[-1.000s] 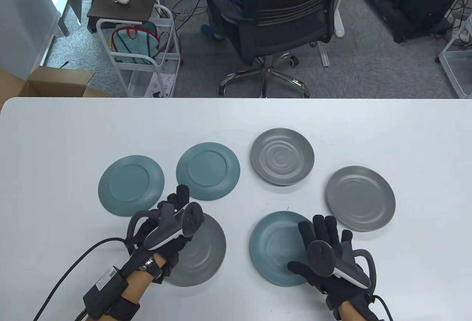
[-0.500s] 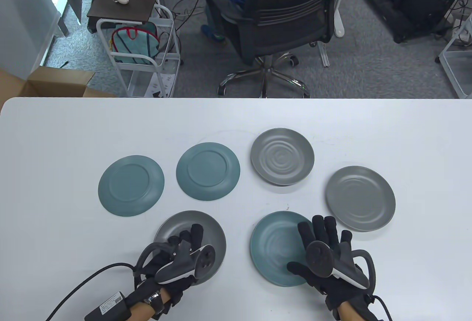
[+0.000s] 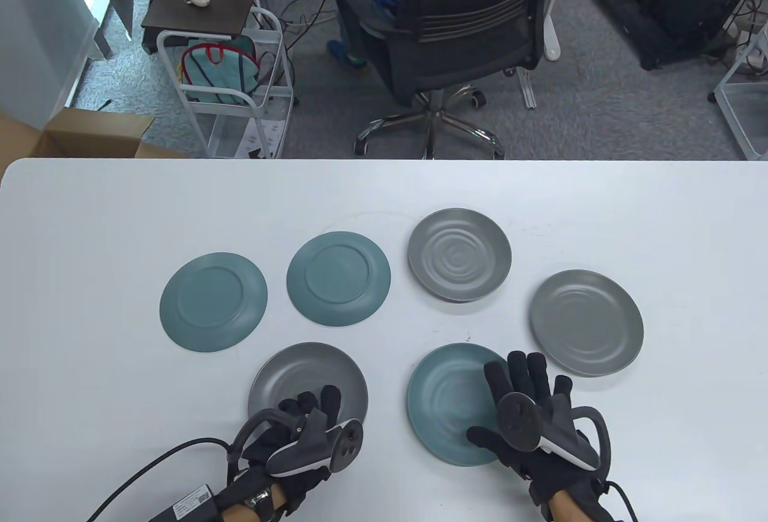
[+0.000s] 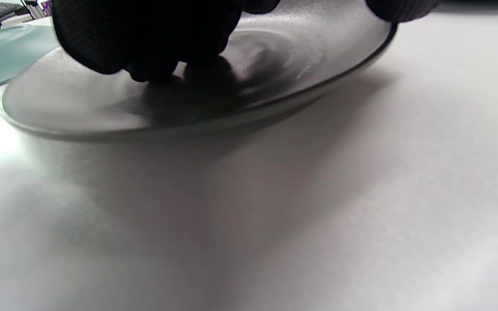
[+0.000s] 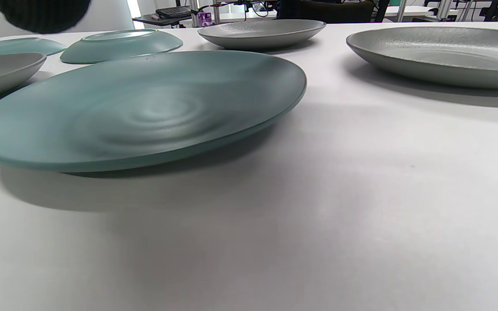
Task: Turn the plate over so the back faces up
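Observation:
Six plates lie on the white table (image 3: 90, 234). The near-left grey plate (image 3: 306, 369) is face up; my left hand (image 3: 309, 407) lies over its near edge. In the left wrist view my fingers (image 4: 145, 39) touch the inner face of that plate (image 4: 296, 56). The near teal rippled plate (image 3: 444, 402) is face up; my right hand (image 3: 504, 393) is spread flat over its right edge. In the right wrist view this plate (image 5: 145, 108) lies flat and ungripped, with one fingertip (image 5: 41, 13) at the top left corner.
Two teal plates (image 3: 213, 301) (image 3: 338, 278) lie back up at the left. A grey rippled plate (image 3: 459, 254) and a grey plate (image 3: 586, 322) lie face up at the right. Beyond the table's far edge are an office chair (image 3: 456, 18) and a cart (image 3: 228, 78).
My left hand has drawn back from the far left edge of the near grey plate to its near edge, uncovering most of the plate. My right hand has not moved.

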